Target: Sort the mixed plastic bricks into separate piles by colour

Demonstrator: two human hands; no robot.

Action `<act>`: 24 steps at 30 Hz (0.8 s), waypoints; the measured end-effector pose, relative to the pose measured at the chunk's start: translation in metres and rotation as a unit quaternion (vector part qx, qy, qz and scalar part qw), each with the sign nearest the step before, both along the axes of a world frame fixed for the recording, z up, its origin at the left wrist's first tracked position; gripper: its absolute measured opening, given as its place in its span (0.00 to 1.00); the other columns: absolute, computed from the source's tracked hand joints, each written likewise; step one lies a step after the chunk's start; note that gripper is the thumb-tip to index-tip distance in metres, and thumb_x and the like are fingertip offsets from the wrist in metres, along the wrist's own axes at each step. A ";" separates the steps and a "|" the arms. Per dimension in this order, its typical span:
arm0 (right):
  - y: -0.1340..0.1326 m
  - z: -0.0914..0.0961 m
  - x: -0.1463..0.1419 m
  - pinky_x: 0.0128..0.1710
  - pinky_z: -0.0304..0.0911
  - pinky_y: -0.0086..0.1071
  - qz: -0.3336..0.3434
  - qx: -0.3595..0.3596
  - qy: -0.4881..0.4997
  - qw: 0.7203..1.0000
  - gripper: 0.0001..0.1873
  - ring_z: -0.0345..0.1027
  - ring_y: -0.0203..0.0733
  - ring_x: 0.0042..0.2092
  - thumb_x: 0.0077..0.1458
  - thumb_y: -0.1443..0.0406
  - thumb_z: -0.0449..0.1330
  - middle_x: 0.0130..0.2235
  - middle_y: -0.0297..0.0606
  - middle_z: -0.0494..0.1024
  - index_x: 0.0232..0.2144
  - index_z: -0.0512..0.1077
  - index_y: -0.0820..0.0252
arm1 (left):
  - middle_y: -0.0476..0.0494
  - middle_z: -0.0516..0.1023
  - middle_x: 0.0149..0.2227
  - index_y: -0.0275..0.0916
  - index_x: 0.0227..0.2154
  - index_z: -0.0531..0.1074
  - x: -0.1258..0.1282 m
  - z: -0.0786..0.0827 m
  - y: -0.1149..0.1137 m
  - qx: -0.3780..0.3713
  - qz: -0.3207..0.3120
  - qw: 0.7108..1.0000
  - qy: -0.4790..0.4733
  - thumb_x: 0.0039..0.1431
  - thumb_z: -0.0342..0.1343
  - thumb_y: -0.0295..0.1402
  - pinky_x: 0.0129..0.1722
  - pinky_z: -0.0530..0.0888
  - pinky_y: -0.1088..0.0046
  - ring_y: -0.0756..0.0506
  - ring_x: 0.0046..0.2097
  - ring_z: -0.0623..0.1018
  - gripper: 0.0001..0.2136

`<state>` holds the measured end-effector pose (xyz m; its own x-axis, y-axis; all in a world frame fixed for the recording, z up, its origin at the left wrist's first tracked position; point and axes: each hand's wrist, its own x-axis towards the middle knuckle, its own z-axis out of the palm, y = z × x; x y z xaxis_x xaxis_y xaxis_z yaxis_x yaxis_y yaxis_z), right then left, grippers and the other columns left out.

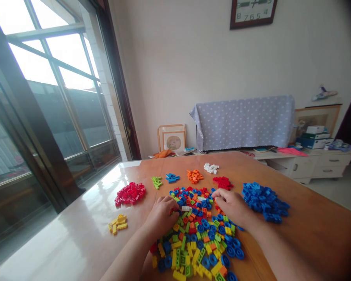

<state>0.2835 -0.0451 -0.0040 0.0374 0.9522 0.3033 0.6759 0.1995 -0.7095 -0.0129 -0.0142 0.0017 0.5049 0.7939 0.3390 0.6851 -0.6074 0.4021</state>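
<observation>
A mixed pile of toy building bricks (190, 244) in yellow, green, blue, orange and red spreads over the middle of the table. At its left side is my left hand (163, 212), fingers curled down with red bricks by the fingertips; what they hold, if anything, is hidden. My right hand (232, 205) reaches over the pile's far right edge, thumb and forefinger drawn together. Any piece in that pinch is too small to make out. Round blue pieces (234, 249) lie along the pile's right side.
Sorted heaps ring the pile: pink-red (130, 194), yellow (117, 223), green (156, 182), small blue (172, 178), orange (194, 176), white (211, 168), red (222, 182) and large blue (265, 203) bricks. Beyond the wooden table (87, 234) stand a cloth-covered object (245, 123) and a white cabinet (324, 166).
</observation>
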 end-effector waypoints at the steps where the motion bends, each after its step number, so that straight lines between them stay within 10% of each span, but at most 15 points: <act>1: -0.001 0.000 -0.001 0.26 0.52 0.28 0.002 0.002 0.002 1.000 0.15 0.62 0.37 0.26 0.58 0.59 0.51 0.24 0.29 0.71 0.37 0.76 0.56 | 0.44 0.77 0.42 0.44 0.37 0.78 0.000 -0.001 0.001 0.000 0.000 1.000 0.002 0.56 0.58 0.29 0.48 0.68 0.66 0.40 0.47 0.73 0.07; 15: -0.012 0.008 -0.027 0.30 0.55 0.29 0.038 0.003 0.021 0.999 0.12 0.64 0.37 0.29 0.58 0.62 0.53 0.26 0.30 0.72 0.36 0.77 0.57 | 0.47 0.75 0.37 0.41 0.34 0.73 0.009 0.009 -0.008 -0.009 -0.027 0.996 -0.086 0.57 0.55 0.26 0.41 0.68 0.71 0.46 0.40 0.73 0.04; 24: -0.037 0.021 -0.065 0.28 0.55 0.26 0.222 -0.094 0.164 0.956 0.13 0.62 0.33 0.30 0.59 0.55 0.61 0.27 0.30 0.72 0.38 0.77 0.58 | 0.49 0.75 0.35 0.41 0.35 0.72 0.032 0.018 -0.036 -0.049 -0.110 0.984 -0.128 0.59 0.54 0.24 0.37 0.68 0.75 0.49 0.37 0.75 0.06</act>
